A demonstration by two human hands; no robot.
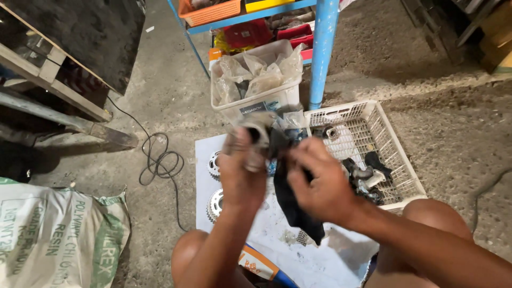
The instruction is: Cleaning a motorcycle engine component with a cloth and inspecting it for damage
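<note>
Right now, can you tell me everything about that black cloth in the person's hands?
The black cloth looks soft, dark and crumpled. Its top is bunched between both hands, and a long loose end hangs down over the white sheet on the floor. The right hand pinches it in its fingers, while the left hand presses it against a grey, blurred part held up high. I cannot tell whether it is dirty.
</note>
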